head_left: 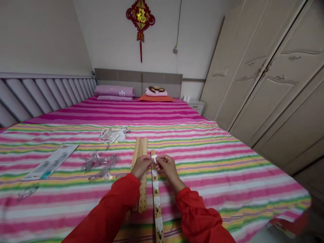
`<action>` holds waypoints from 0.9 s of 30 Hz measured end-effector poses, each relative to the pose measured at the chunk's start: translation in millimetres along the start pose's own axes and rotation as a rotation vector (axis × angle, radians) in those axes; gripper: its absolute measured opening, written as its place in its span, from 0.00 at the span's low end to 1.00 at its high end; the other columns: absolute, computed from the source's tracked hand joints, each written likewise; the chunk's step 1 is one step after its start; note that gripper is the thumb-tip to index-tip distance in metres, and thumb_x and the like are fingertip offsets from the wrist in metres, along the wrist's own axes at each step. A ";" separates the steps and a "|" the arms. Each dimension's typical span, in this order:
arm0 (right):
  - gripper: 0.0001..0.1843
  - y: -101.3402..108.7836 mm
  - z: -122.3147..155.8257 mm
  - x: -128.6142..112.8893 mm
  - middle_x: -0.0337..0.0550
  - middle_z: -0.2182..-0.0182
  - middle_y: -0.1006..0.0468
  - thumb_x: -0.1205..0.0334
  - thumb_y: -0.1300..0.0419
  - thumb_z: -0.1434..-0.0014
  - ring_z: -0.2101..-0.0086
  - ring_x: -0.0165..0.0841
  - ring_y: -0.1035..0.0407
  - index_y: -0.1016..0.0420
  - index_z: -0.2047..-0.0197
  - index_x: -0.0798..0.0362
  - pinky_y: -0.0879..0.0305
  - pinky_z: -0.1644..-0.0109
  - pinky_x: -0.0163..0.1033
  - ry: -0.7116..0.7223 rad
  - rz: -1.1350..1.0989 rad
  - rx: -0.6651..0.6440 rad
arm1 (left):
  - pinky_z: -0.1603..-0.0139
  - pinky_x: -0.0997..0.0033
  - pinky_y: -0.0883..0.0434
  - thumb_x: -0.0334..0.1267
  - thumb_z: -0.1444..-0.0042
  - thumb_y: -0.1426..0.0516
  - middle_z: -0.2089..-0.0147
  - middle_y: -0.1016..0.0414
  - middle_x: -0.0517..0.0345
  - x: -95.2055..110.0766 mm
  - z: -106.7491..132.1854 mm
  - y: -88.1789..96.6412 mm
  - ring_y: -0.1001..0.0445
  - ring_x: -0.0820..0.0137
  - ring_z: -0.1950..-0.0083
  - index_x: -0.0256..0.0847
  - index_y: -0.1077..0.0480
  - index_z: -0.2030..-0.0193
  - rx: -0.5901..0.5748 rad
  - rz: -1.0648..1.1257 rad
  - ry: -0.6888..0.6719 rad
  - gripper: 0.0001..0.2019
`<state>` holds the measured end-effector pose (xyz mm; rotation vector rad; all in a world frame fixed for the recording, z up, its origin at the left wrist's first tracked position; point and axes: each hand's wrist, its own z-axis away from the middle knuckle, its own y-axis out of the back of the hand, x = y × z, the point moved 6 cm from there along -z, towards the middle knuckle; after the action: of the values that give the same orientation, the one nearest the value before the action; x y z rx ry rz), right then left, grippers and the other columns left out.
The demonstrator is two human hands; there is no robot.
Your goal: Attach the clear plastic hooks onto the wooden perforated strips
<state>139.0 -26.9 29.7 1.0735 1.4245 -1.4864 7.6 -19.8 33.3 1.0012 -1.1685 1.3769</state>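
A narrow wooden strip (157,194) with dotted holes lies lengthwise on the striped bedspread, bearing a row of white hooks (157,201) with metal prongs. At its far end, my left hand (143,166) and my right hand (166,165) meet from either side, fingertips pinched on a small white hook (154,157). Both hands are closed around its edges, and it sits on or just over the strip; I cannot tell which. Left of it, partly under my left forearm, lie more perforated wooden strips (143,182) side by side.
On the bed's left are crumpled clear plastic packets (101,163), a pile of packaging (113,135), a long card with pictured hooks (52,163) and a thin wire-like tangle (28,192). Folded bedding (115,91) rests by the headboard (162,79). Wardrobes (265,77) stand right, a railing (45,94) left.
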 end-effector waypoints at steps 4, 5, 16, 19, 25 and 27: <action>0.17 4.8 -10.8 20.3 0.35 0.88 0.28 0.52 0.31 0.63 0.86 0.26 0.36 0.29 0.78 0.55 0.40 0.83 0.30 -0.065 0.023 0.023 | 0.78 0.78 0.40 0.37 0.64 0.37 0.86 0.34 0.66 -13.5 -12.3 4.2 0.36 0.78 0.82 0.36 0.34 0.77 0.054 -0.151 0.042 0.10; 0.16 6.3 -12.6 25.4 0.35 0.88 0.29 0.52 0.31 0.63 0.87 0.26 0.36 0.30 0.78 0.55 0.40 0.83 0.30 -0.084 0.030 0.034 | 0.78 0.78 0.40 0.36 0.63 0.37 0.86 0.34 0.66 -17.3 -14.8 4.9 0.36 0.78 0.82 0.37 0.34 0.76 0.062 -0.175 0.047 0.10; 0.13 13.8 -24.0 54.3 0.31 0.93 0.35 0.58 0.33 0.63 0.91 0.23 0.43 0.33 0.81 0.54 0.47 0.88 0.28 -0.140 0.083 0.125 | 0.76 0.76 0.37 0.33 0.60 0.40 0.84 0.32 0.65 -42.8 -37.1 13.4 0.30 0.73 0.79 0.39 0.36 0.74 0.128 -0.370 0.005 0.07; 0.13 15.3 -25.2 59.8 0.30 0.94 0.36 0.58 0.34 0.62 0.91 0.23 0.44 0.34 0.81 0.54 0.48 0.88 0.28 -0.143 0.089 0.139 | 0.75 0.76 0.37 0.32 0.60 0.40 0.83 0.31 0.64 -44.9 -40.5 14.9 0.30 0.73 0.78 0.39 0.34 0.74 0.140 -0.439 -0.010 0.06; 0.12 16.4 -26.1 64.4 0.30 0.93 0.35 0.59 0.35 0.61 0.91 0.23 0.44 0.35 0.81 0.54 0.48 0.88 0.28 -0.151 0.096 0.151 | 0.74 0.77 0.38 0.31 0.59 0.40 0.81 0.29 0.63 -47.7 -45.4 17.6 0.29 0.73 0.76 0.39 0.31 0.74 0.156 -0.567 -0.029 0.04; 0.11 16.4 -26.4 64.8 0.30 0.94 0.35 0.60 0.36 0.61 0.92 0.23 0.44 0.35 0.81 0.53 0.48 0.88 0.28 -0.157 0.100 0.153 | 0.74 0.76 0.39 0.32 0.59 0.40 0.81 0.29 0.63 -48.2 -46.4 18.2 0.29 0.73 0.75 0.39 0.31 0.75 0.160 -0.598 -0.032 0.03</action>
<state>134.9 -0.7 -37.1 1.0786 1.1483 -1.5903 -3.3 17.0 -24.4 1.3555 -0.6981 0.9807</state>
